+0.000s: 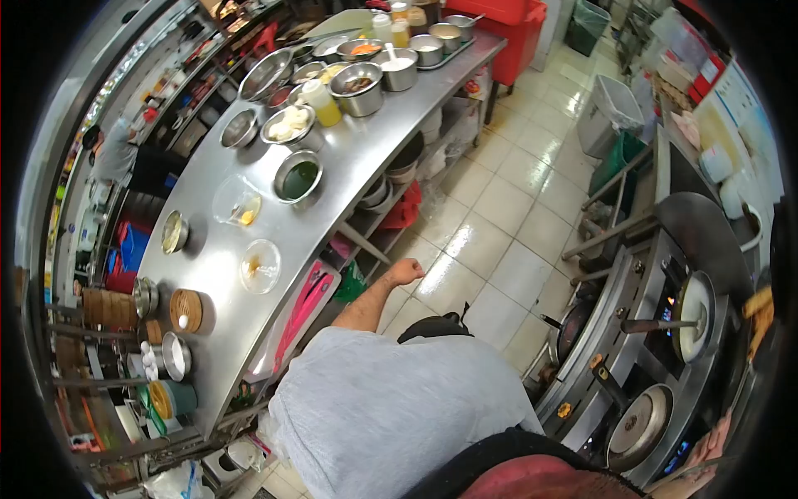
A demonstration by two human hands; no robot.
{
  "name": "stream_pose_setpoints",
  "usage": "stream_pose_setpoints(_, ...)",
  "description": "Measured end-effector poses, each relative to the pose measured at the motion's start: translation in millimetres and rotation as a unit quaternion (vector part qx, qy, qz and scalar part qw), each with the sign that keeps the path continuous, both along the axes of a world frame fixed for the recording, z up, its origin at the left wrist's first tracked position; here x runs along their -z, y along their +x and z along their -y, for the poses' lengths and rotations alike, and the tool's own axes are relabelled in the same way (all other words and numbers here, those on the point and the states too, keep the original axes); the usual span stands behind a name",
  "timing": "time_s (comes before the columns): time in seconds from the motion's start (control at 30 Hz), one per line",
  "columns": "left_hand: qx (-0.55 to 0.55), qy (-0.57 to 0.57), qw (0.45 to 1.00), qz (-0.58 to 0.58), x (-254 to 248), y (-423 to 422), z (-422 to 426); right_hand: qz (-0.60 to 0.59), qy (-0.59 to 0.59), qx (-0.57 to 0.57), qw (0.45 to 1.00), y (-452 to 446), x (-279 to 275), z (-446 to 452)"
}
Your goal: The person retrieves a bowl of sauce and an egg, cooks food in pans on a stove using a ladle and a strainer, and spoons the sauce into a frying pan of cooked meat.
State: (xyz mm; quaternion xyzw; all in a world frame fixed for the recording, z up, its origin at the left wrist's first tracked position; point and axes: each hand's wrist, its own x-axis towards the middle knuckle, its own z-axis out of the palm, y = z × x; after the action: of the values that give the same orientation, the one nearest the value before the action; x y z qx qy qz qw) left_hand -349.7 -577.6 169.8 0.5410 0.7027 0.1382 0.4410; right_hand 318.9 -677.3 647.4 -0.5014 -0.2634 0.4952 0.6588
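Observation:
My left hand [405, 271] hangs over the tiled floor, past the edge of the steel table, with its fingers curled in and no object showing in it. The bare forearm comes out of a grey sleeve. My right hand is out of view. On the table nearest that arm lie a clear shallow dish [261, 266] with yellowish residue and another clear dish [237, 200] holding something yellow. Beside them stands a steel bowl of green liquid [299, 176]. To my right, a pan with a pale inside [693, 316] sits over a lit burner, and a second frying pan [640, 427] rests nearer me.
The steel table [220, 320] carries several metal bowls, a squeeze bottle of yellow liquid [322, 103] and a bamboo steamer [186, 311]. A grey bin [611, 115] stands on the floor ahead. A pan handle [609, 384] points toward me. Tiled floor [499, 241] runs between table and stove.

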Motion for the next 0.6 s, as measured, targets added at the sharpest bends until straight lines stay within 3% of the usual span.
stream_pose_setpoints(0.07,-0.045,0.022,0.997,0.05,-23.6,0.9,3.9,0.092,-0.027,0.137,0.986,-82.1,-0.4,-53.0)
stream_pose_setpoints(0.1,-0.043,0.034,0.997,0.049,-39.8,4.8,7.3,0.139,0.06,-0.01,0.988,-44.6,29.1,-72.0)
stream_pose_setpoints(0.13,-0.021,0.053,0.996,0.062,-49.4,4.2,9.7,0.107,0.106,-0.082,0.985,-71.6,32.5,-97.4)
stream_pose_setpoints(0.17,0.002,0.073,0.994,0.075,-54.1,1.7,9.9,0.114,0.111,-0.11,0.981,-109.3,31.4,-121.6)
stream_pose_setpoints(0.2,0.013,0.095,0.992,0.084,-53.8,-2.1,10.1,0.1,0.103,-0.023,0.989,-180.7,21.8,-137.3)
stream_pose_setpoints(0.23,0.025,0.12,0.988,0.089,-55.0,-8.1,9.1,0.047,0.1,-0.127,0.986,-188.6,26.4,-168.8)
stream_pose_setpoints(0.37,-0.004,0.139,0.984,0.108,-90.2,-32.0,7.6,-0.01,0.097,-0.303,0.948,-351.0,28.5,-244.3)
stream_pose_setpoints(0.43,0.028,0.194,0.975,0.102,-92.4,-55.0,3.4,-0.057,0.088,-0.344,0.933,-437.5,30.7,-274.8)
stream_pose_setpoints(0.53,-0.007,0.147,0.98,0.131,-118.6,-92.1,-0.6,-0.114,0.112,-0.447,0.88,-565.0,52.9,-320.8)
stream_pose_setpoints(0.6,-0.025,0.179,0.976,0.121,-125.5,-118.4,-4.7,-0.132,0.098,-0.494,0.854,-655.5,62.0,-340.6)
